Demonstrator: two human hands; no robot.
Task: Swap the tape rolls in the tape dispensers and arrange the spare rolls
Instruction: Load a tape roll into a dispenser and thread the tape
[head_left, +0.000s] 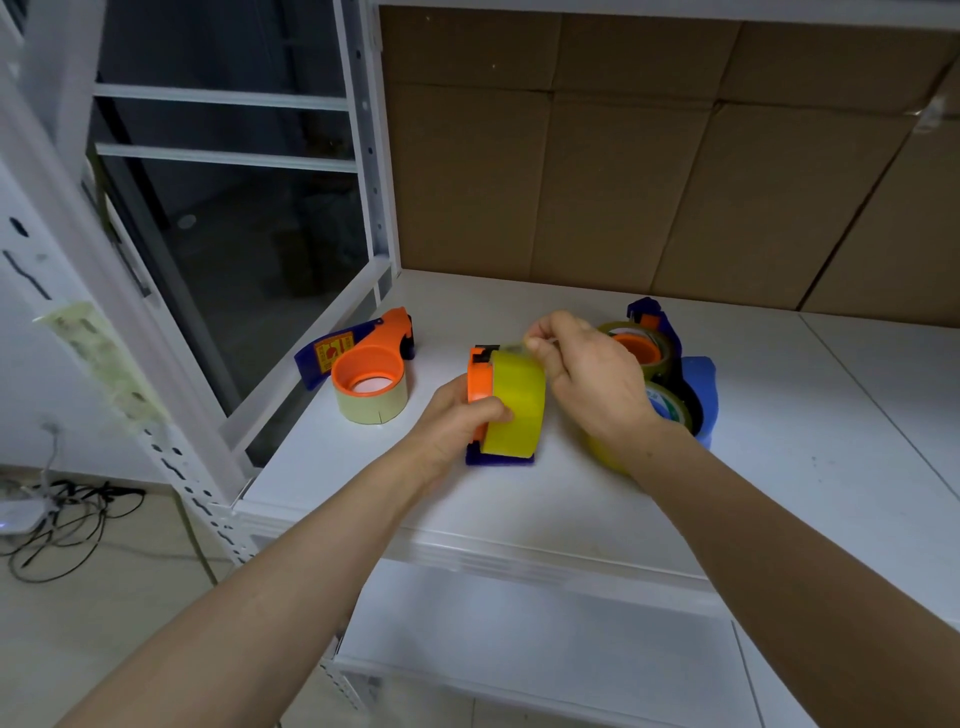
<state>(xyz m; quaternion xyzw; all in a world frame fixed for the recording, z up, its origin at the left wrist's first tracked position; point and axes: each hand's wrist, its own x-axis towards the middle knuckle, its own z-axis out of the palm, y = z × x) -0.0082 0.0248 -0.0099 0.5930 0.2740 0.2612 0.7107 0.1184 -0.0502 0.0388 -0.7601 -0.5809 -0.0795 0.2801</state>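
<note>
Cardboard boxes (623, 182) lined the back of the white shelf (519, 499) across the upper right of the frame, and cables (67, 519) lay tangled on the floor at the lower left. Left of centre, a blue and orange dispenser (371, 364) lay flat with a pale roll (370, 402) round its hub. Right of centre, more blue dispensers (698, 384) and spare rolls (670, 405) were crowded together, and our right arm hid much of them, so we could not count them.

In the middle of the frame the middle dispenser (480, 384) stood on edge on the shelf, carrying the yellow roll (517, 405). Our left hand (457, 421) gripped its orange side, the thumb pressed on the roll. Our right hand (592, 374) was just above it, the fingers closed in a pinch on what looked like the tape end (514, 347) near the cutter.

A red and yellow sticker (332, 353) sat on the left dispenser's handle; we could not read its writing.
</note>
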